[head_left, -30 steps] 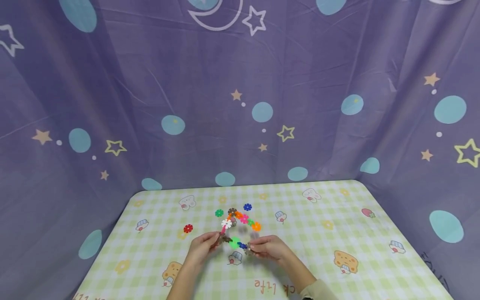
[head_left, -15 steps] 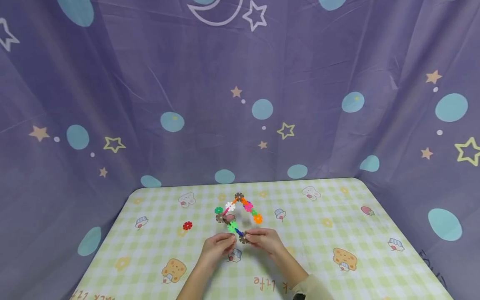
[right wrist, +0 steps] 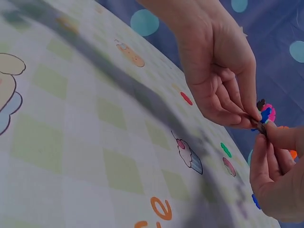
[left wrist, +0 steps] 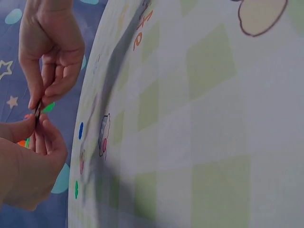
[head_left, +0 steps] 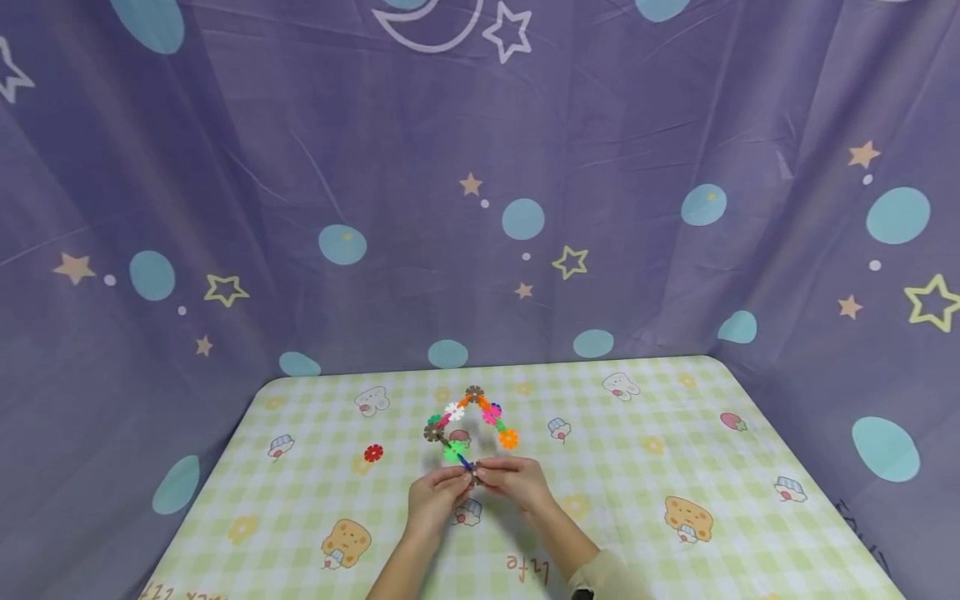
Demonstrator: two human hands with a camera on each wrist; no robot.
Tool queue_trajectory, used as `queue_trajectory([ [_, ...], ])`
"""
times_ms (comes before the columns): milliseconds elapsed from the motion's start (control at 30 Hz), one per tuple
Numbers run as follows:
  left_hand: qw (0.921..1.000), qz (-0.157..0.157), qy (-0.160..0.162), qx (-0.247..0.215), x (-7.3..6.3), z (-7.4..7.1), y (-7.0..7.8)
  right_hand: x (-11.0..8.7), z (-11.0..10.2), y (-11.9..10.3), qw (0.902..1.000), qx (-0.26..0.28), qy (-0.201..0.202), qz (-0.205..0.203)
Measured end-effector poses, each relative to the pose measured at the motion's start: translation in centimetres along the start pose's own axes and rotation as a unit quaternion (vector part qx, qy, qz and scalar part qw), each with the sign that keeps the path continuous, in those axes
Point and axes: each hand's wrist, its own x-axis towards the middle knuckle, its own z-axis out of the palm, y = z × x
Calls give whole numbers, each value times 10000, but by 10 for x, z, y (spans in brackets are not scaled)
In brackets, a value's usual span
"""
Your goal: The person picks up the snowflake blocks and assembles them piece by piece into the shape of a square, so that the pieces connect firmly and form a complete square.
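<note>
Discs point(head_left: 453, 452) look smooth plast., bg curtain point(head_left: 637, 125) matt cloth.

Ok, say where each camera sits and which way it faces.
Head: on the head, facing forward and down: checked tablecloth, purple curtain; left hand and right hand show.
Left wrist: on that wrist, facing across the tablecloth, pinched brown snowflake disc at left; both hands show.
Right wrist: on that wrist, facing likewise, disc at right; both hands show.
Wrist views share the disc.
</note>
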Motion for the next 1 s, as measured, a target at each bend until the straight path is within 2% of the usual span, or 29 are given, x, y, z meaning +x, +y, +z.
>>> queue_trajectory([
  [100, 9995, 101, 257, -118, 3, -3, 0, 1, 1, 0, 9998, -113, -136, -114],
  [267, 9972, 152, 633, -365, 10, -15, 5, 13, -11, 7, 9938, -993, -69, -502],
  [333, 9964, 102, 741, -400, 12, -21, 8, 21, -20, 9, 9856, -1527, 122, -713],
  [400, 9955, 61, 837, -434, 14, -26, 12, 31, -28, 11, 9732, -2026, 318, -1043],
  [467, 9945, 56, 925, -481, 15, -31, 14, 39, -33, 10, 9565, -2497, 450, -1439],
  [567, 9931, 8, 1054, -518, 16, -36, 16, 50, -38, 11, 9181, -3352, 452, -2069],
  [700, 9922, -104, 1128, -519, 18, -42, 16, 64, -39, 12, 8593, -4485, -90, -2455],
  [800, 9921, -158, 1138, -509, 19, -44, 15, 73, -39, 13, 8192, -5137, -582, -2480],
  [900, 9920, -174, 1143, -507, 19, -44, 14, 80, -38, 13, 7915, -5558, -853, -2393],
  [1000, 9920, -185, 1132, -527, 20, -44, 14, 83, -39, 12, 7754, -5795, -966, -2315],
])
